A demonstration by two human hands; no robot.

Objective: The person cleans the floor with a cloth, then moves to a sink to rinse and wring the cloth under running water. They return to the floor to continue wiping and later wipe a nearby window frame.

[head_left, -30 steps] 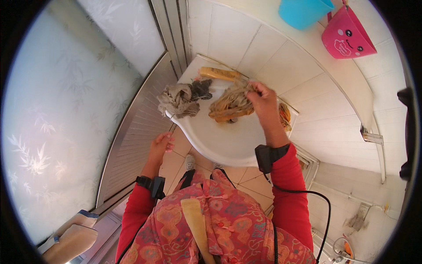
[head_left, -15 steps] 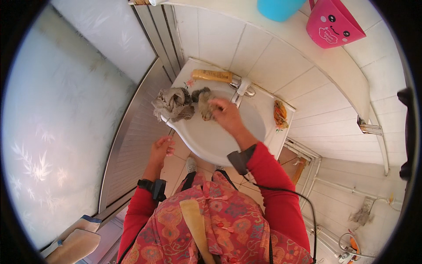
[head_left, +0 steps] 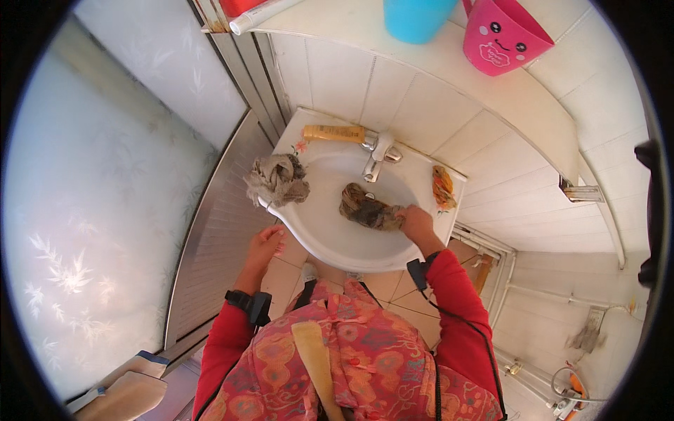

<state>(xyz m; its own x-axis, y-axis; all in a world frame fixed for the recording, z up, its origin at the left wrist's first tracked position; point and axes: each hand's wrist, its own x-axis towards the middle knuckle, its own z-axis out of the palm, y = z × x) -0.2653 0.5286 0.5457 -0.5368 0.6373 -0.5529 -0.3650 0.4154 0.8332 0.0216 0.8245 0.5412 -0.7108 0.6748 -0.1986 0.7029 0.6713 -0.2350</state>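
A white sink (head_left: 330, 249) is in front of me, its chrome and white faucet (head_left: 380, 151) at the back. Across the basin, below the spout, lies a wet-looking, bunched brown-grey cloth (head_left: 366, 212). My right hand (head_left: 419, 226) grips the cloth's right end. My left hand (head_left: 267, 245) hovers off the sink's front left edge, fingers loosely bent, holding nothing. Nearest to it, a crumpled grey cloth (head_left: 278, 180) rests on the sink's left rim. A yellow tube (head_left: 334, 133) lies left of the faucet. On the right rim sits an orange patterned bundle (head_left: 443, 188).
Above the sink runs a curved white shelf (head_left: 519, 126) carrying a blue cup (head_left: 418, 19), a pink cup (head_left: 502, 38) and a white tube (head_left: 265, 15). A frosted glass door (head_left: 105, 203) closes the left side. Pipes (head_left: 502, 288) run along the right wall.
My right hand has drawn the brown-grey cloth from the basin's left side to the right and nearer, stretching it out below the spout. The left hand has moved little.
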